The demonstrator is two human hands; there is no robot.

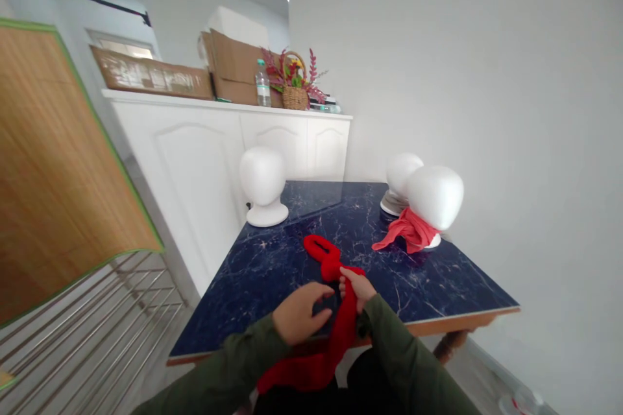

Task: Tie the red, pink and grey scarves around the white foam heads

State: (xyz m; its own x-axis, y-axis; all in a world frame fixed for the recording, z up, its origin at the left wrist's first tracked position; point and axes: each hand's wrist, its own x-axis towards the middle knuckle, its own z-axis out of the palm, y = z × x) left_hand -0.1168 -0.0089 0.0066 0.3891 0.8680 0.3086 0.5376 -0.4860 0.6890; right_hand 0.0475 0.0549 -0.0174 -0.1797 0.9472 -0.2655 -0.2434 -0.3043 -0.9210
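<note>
A red knitted scarf (pixel 344 324) lies partly on the dark blue marbled table (pixel 272 272), with a loop and a knot at its far end. Its long tail hangs over the front edge toward my lap. My right hand (pixel 357 286) is closed around the scarf just below the knot. To the left of the scarf, my left hand (pixel 304 312) is curved with thumb and fingers apart, and nothing shows between them.
One white head form (pixel 263 185) stands at the table's left back. Two more, a front one (pixel 435 198) and a rear one (pixel 403 172), stand at the right. A coral cloth (pixel 409 230) is around the front one's neck. A metal rack (pixel 141 311) is at left.
</note>
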